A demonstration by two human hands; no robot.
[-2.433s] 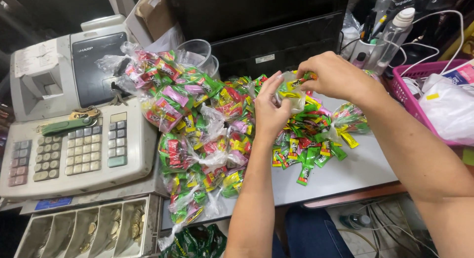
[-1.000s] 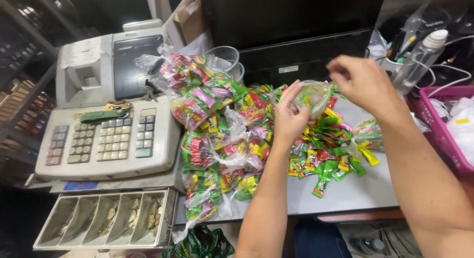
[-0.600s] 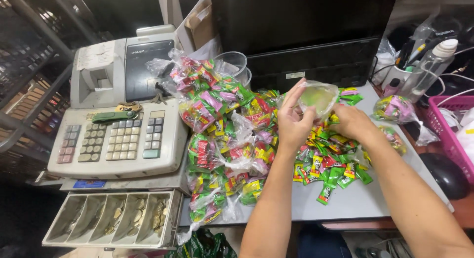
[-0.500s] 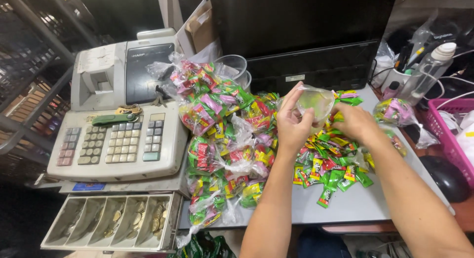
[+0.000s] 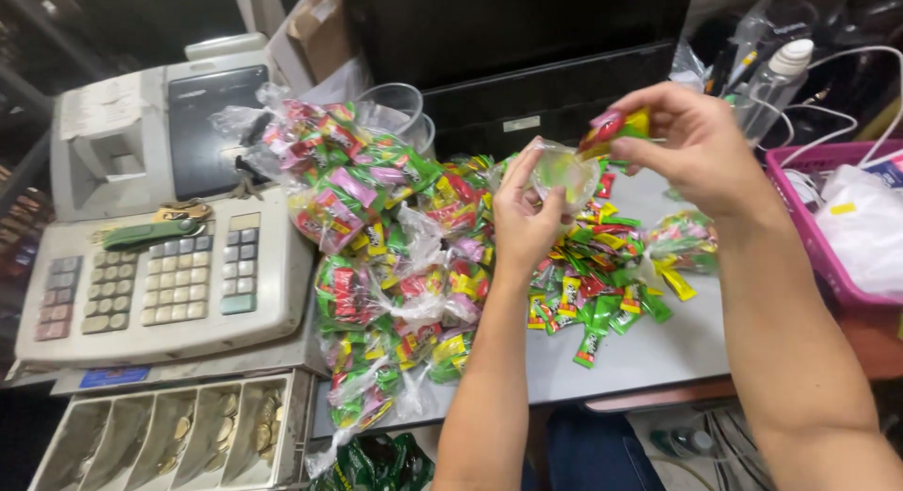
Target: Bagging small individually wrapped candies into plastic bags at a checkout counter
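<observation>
My left hand (image 5: 523, 218) holds a small clear plastic bag (image 5: 562, 171) open above the grey counter (image 5: 658, 350). My right hand (image 5: 691, 143) pinches a few wrapped candies (image 5: 613, 126), red, green and yellow, at the mouth of that bag. Below both hands lies a loose heap of similar candies (image 5: 602, 284). To the left spreads a pile of filled clear candy bags (image 5: 386, 237), some tied shut.
A beige cash register (image 5: 160, 256) stands at the left with its coin drawer (image 5: 160, 439) open. A pink basket (image 5: 828, 228) holding white bags sits at the right. A clear bottle (image 5: 781, 72), cables and a black cabinet (image 5: 527, 68) line the back. Clear cups (image 5: 395, 105) stand behind the bags.
My right hand went down to the loose heap and has come back up with a few candies to the bag's mouth. The camera has shifted slightly.
</observation>
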